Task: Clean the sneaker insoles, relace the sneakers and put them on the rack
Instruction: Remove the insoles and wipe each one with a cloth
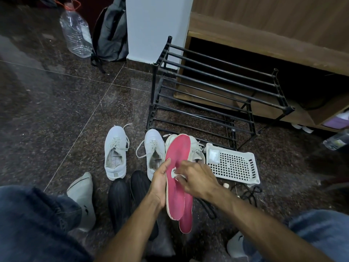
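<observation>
Between your knees, head view: pink insoles, two stacked, long axis running away from you toward the rack, toe ends far, your left hand clasping their left edge at mid-length. Your right hand, nearer the upper face, pinches a white wipe against it, so wiping strokes run lengthwise; sneakers sit unlaced-loose on the floor just beyond.
</observation>
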{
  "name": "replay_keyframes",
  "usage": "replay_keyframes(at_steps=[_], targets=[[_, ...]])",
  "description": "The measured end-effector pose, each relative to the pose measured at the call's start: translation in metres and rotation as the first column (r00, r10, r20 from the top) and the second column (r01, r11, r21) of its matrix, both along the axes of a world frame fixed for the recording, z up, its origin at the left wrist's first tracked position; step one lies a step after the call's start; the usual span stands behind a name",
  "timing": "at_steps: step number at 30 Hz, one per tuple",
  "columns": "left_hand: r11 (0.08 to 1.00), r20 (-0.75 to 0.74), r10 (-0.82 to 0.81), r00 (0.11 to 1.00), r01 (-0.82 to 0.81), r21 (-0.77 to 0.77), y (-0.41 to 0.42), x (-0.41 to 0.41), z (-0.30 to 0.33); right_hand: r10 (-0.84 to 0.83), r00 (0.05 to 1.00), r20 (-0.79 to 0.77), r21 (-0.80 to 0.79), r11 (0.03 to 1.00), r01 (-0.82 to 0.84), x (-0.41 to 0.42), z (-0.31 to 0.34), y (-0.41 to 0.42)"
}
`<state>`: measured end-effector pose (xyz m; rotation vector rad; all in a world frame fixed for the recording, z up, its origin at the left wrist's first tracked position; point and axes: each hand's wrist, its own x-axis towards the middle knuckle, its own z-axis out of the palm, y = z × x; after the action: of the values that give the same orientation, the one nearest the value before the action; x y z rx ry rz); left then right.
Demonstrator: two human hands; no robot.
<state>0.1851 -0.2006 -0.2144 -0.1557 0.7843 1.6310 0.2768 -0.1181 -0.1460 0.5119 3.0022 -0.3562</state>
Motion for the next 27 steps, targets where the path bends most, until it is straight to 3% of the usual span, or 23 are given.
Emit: replay_keyframes(at_steps=[3,5,7,10,16,22,24,27], targets=[[0.999,-0.066,-0.041,0.997,0.039,-0.025,0.001,0.007,0.005,-0.194,0.979,-0.062,0.076,0.977,0.198,-0.012,0.001,0.022],[0.996,-0.082,-0.079,0.993,0.077,-0.034,0.002,0.01,0.008,-0.376,0.913,-0.156,0.063,0.919,0.389,-0.022,0.005,0.039],[0.995,-0.086,-0.1,0.991,0.096,-0.04,0.002,0.011,0.009,-0.454,0.868,-0.199,0.023,0.884,0.467,-0.03,0.01,0.049],[0.997,-0.07,-0.078,0.994,0.076,-0.031,0.003,0.007,0.007,-0.45,0.873,-0.186,-0.048,0.892,0.45,-0.026,0.012,0.04],[0.999,0.035,-0.032,0.999,0.031,0.011,0.002,0.005,0.002,-0.155,0.986,-0.062,-0.092,0.984,0.149,0.008,0.0,-0.004],[0.997,-0.027,-0.073,0.997,0.073,-0.004,0.003,0.007,0.014,-0.462,0.85,-0.253,-0.074,0.885,0.459,-0.016,0.008,0.026],[0.999,0.002,-0.037,0.999,0.037,0.028,0.004,0.004,0.018,-0.46,0.833,-0.308,-0.147,0.888,0.436,-0.017,0.008,0.017],[0.998,0.089,-0.007,0.996,0.002,0.058,0.002,-0.004,0.018,-0.35,0.899,-0.263,-0.243,0.926,0.29,-0.005,-0.004,-0.006]])
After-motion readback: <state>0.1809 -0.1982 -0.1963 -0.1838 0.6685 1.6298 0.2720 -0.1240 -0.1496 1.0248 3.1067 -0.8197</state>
